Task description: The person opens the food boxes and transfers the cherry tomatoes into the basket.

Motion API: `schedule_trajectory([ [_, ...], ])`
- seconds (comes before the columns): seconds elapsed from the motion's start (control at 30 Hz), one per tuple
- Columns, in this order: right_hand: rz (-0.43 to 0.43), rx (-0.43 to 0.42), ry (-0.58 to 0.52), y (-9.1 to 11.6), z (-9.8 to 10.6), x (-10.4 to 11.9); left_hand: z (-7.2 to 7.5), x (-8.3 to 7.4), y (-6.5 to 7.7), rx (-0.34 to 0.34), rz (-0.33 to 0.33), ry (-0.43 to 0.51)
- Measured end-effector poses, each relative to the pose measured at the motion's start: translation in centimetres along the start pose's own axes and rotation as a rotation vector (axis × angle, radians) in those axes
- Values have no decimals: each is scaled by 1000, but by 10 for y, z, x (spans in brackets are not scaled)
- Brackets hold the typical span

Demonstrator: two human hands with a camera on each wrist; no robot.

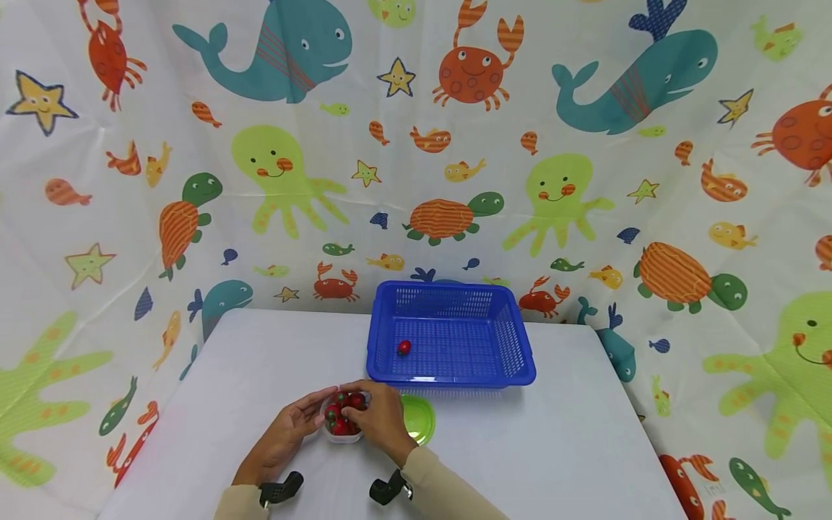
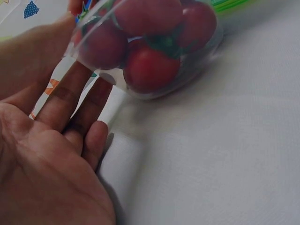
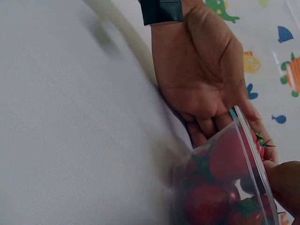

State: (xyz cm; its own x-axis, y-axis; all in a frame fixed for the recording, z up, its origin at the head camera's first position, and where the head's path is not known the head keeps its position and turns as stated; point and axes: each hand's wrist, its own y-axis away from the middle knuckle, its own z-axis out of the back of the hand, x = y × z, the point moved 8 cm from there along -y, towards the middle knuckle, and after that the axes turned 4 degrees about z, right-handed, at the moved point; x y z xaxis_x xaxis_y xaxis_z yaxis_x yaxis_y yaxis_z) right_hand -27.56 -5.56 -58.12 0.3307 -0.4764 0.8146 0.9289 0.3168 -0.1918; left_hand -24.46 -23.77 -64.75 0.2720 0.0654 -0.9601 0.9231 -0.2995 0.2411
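A clear plastic tub filled with small red tomatoes with green tops stands on the white table. My left hand is at the tub's left side, its fingers fairly straight and lightly touching the wall. In the right wrist view the thumb of this left hand reaches to the rim. From the right, my right hand bends over the tub's mouth, thumb and fingers around a tomato at the top. The right fingertips are partly hidden in the head view.
Behind the tub stands a blue plastic basket with a single tomato inside. A round green lid lies right of the tub, partly behind my right hand. A sea-animal printed cloth hangs behind the table.
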Motion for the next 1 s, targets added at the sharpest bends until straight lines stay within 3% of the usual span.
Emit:
schedule_trajectory([
  [0.47,74,-33,116,-2,3,9,-4,-7,1,37,-45,-5],
  [1.0,106,-55,224,2,0,11,-4,-4,2,24,-48,10],
])
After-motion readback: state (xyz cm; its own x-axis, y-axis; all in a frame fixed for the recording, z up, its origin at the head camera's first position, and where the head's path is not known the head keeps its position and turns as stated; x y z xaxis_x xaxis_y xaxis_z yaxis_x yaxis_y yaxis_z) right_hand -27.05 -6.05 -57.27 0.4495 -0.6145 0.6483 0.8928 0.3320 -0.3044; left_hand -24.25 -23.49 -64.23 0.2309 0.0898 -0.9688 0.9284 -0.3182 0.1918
